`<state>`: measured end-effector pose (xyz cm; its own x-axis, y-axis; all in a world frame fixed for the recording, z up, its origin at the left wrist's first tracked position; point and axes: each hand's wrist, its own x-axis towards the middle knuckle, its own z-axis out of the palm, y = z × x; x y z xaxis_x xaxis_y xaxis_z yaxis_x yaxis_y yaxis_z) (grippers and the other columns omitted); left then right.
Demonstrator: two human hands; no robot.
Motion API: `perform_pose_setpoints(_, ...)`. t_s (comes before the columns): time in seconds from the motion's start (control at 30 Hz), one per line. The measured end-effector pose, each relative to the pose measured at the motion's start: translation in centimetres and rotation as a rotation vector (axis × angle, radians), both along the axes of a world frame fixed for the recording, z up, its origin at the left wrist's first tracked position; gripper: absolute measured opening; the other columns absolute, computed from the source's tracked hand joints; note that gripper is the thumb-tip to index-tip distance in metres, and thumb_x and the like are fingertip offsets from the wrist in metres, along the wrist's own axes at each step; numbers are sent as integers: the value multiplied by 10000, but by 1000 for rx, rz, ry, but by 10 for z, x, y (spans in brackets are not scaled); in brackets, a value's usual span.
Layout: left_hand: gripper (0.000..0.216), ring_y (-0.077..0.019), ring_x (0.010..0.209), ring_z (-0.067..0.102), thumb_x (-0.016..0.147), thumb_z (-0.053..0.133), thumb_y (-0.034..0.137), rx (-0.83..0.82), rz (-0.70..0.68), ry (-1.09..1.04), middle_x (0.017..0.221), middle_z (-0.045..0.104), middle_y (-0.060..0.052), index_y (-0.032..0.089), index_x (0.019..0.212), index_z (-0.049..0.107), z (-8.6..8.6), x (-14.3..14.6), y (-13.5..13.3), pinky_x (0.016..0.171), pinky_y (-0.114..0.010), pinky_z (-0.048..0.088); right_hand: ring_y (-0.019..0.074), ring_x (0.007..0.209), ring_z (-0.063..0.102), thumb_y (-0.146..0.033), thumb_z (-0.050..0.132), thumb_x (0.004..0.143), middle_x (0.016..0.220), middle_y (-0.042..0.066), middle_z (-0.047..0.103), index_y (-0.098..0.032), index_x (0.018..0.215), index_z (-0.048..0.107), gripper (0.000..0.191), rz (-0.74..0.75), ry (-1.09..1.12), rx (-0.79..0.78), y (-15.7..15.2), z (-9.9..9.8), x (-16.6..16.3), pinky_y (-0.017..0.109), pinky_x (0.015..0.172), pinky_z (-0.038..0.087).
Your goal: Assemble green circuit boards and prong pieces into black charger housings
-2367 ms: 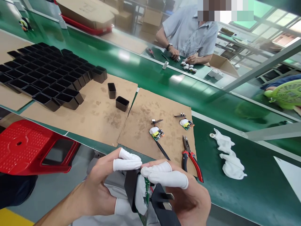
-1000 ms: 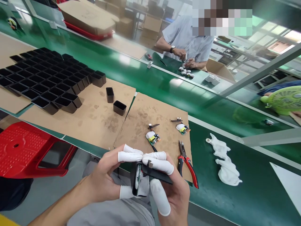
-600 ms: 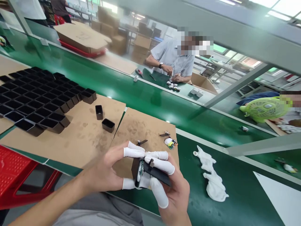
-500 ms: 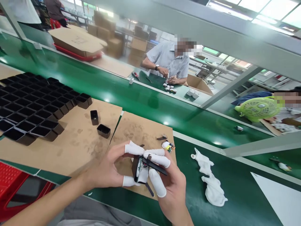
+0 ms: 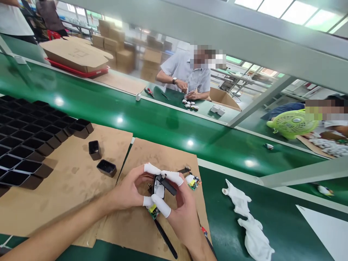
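Note:
Between both hands, above the cardboard, is a small black plastic case [image 5: 155, 187] with a white part inside. A black strip [image 5: 169, 185] sticks out from its top right. My left hand [image 5: 132, 188], in white finger cots, closes on the case's left side. Thumb and fingers of my right hand [image 5: 181, 204], also in finger cots, close on its right side. Just below, partly hidden by the fingers, is a circuit board [image 5: 153, 211] with a yellow component; a long black strip [image 5: 166, 239] extends below it. Another circuit board [image 5: 192, 181] with a white lump lies beyond my right hand.
Rows of black cases [image 5: 29, 145] stand at left, with two loose ones, an upright case [image 5: 94, 150] and a nearer case [image 5: 106, 168]. White gloves [image 5: 236, 197] lie at right. Across the green belt [image 5: 152, 125] a co-worker [image 5: 187, 72] handles parts near a green fan [image 5: 295, 123].
The view has shifted and now shows more cardboard near me. Both hands still hold the case, which has turned slightly. The circuit board below the hands has come into view.

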<state>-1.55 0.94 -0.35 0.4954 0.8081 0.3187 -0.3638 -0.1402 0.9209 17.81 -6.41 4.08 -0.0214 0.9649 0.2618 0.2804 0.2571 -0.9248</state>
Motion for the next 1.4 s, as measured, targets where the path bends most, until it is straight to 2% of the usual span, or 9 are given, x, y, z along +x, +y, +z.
perform_pose_setpoints(0.13,647,-317,1214,785,723,977,108,-6,39,22,1328,767,-110,253,1314,754,-3,-3,-4,1104,-451,659,261,1356,700,-166,948,917,1464,36,693,-412,1461,708,644,36,65,-13,0,-7,1,411,1227,587)
perform_pose_setpoints(0.43,580,-260,1153,789,733,960,101,61,54,16,1228,744,-73,234,1265,771,7,-6,-5,1067,-372,668,219,1380,705,-162,962,916,1447,0,729,-432,1432,732,627,63,115,-40,-4,2,-3,318,1207,586)
perform_pose_setpoints(0.57,577,-251,1128,806,729,996,137,43,30,11,1212,779,-68,230,1248,762,5,-4,-10,1031,-343,679,199,1243,770,-253,861,1025,1323,5,788,-413,1354,790,372,38,153,-26,-2,7,-3,300,1126,633)
perform_pose_setpoints(0.7,577,-236,1098,804,732,1019,158,46,7,13,1164,785,-56,223,1250,772,4,-3,-14,1031,-337,681,224,1140,795,-325,796,1081,1187,39,815,-349,1234,854,165,1,118,-3,-2,10,-2,320,1031,662)
perform_pose_setpoints(0.77,593,-229,1093,804,732,1014,136,54,3,11,1167,782,-54,223,1263,765,3,-4,-14,1044,-337,679,241,1158,790,-317,820,1064,1217,44,814,-351,1255,852,197,15,117,3,-4,11,-3,353,1051,661)
perform_pose_setpoints(0.93,612,-219,1117,792,730,972,87,94,31,-6,1217,758,-58,226,1284,753,2,-5,-14,1057,-325,670,266,1349,722,-208,956,934,1450,19,753,-421,1435,767,576,63,129,-58,-11,12,-10,420,1215,603)
perform_pose_setpoints(1.17,557,-223,1102,795,716,882,42,170,88,-34,1174,737,-52,219,1234,781,3,-5,-13,1051,-346,685,253,1361,725,-177,974,902,1432,10,752,-413,1390,775,577,43,144,-40,-10,4,-12,398,1204,612)
perform_pose_setpoints(1.3,569,-251,1166,794,702,883,79,180,158,-36,1224,750,-69,216,1245,779,1,-3,-11,1084,-376,683,249,1275,775,-194,1020,839,1359,22,772,-370,1312,773,562,-89,155,-1,-9,-3,-17,380,1127,651)
perform_pose_setpoints(1.4,559,-259,1187,784,717,870,98,158,246,-19,1232,752,-75,212,1254,764,2,0,-13,1105,-393,671,241,1102,791,-218,1015,842,1189,25,787,-315,1164,786,406,-274,52,140,-11,-7,-21,376,983,680)
